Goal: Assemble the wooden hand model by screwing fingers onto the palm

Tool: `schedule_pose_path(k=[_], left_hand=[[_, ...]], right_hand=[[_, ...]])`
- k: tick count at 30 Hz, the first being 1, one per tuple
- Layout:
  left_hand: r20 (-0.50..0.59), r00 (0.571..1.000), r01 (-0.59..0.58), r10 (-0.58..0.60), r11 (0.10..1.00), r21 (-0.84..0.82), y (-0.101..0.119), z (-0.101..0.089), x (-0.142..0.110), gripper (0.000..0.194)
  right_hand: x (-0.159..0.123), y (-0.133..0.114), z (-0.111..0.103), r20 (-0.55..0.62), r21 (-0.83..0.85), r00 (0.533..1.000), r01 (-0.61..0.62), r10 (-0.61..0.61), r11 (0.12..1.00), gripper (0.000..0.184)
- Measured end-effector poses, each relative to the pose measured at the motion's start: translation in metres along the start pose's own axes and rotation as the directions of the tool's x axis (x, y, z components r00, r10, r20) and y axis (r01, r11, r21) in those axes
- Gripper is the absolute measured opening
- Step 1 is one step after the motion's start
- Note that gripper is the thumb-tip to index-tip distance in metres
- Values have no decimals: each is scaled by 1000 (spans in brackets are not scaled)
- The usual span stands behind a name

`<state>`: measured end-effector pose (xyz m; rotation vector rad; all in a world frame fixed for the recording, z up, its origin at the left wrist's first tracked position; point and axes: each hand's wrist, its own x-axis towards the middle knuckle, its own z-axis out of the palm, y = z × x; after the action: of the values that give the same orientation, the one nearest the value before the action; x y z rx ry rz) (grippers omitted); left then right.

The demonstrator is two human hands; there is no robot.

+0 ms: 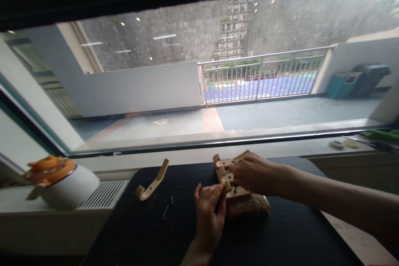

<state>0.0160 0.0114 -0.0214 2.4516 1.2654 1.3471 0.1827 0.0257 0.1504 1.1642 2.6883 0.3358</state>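
- large clear glass window (140, 87) behind everything, with a silver metal railing (262, 77) seen through it.
- black wood-grain table (131, 232) with rounded far corners, up against the sill.
- white slatted vent (102, 194) on the ledge, beside the table's left edge.
- round white jar with an orange lid (70, 187), on that ledge, off the table's far left corner.
- right hand (254, 172), reaching in over the table's right edge; fingers curled in tight over the wooden piece. small dark upright bit under the fingertips, too small to name; can't tell whether it's gripped.
- left hand (210, 203), right of the table's middle; thumb and fingers pinched closed on the near upturned end of the wooden piece, other fingers bent.
- brown block in shiny wrapping (249, 208), flat on the table, just beside the left hand, by the near end of the wooden piece.
- pale wooden piece with curved, drilled hooks (220, 172), at the table's far edge, right of centre, between the hands.
- loose pale wooden hook with two holes (151, 189), near the table's far left corner.
- two thin metal screws (172, 200), lying between loose hook and left hand.
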Motion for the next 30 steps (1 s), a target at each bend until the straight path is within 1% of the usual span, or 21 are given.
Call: schedule_pose_path(k=[4,8,11,15,20,22,25,26,28,30], left_hand=[[7,1000,3,-3,1000,-5,1,0,0,38],[-21,1000,2,-2,1000,-1,1,2,-1,37],[-28,1000,7,-7,1000,0,0,4,-2,36],[-29,999,17,-17,1000,-3,-1,5,-2,35],[-22,999,26,-26,999,-19,1,3,-2,35],[-20,999,32,-32,999,-29,2,2,-1,35],[-15,999,40,-40,998,-43,3,2,-1,34],[-14,999,40,-40,998,-47,3,2,-1,34],[-13,999,38,-38,998,-51,2,3,-1,34],[-13,999,39,-40,998,-49,1,4,-2,34]], right_hand=[[1,-5,-6,8,-40,1000,-10,11,999,11],[-1,-7,-10,11,-51,997,73,-73,996,18],[-2,-6,-7,27,-47,993,119,-118,992,19],[-1,-4,1,18,-31,992,125,-125,992,20],[2,-5,8,11,-5,998,60,-60,998,13],[2,-5,7,1,11,1000,-7,7,1000,13],[2,-5,5,-12,25,994,-108,108,994,19],[1,-5,5,-17,26,992,-128,129,991,19],[-1,-6,3,-28,26,988,-149,150,988,15],[-3,-6,3,-44,25,989,-137,138,990,17]])
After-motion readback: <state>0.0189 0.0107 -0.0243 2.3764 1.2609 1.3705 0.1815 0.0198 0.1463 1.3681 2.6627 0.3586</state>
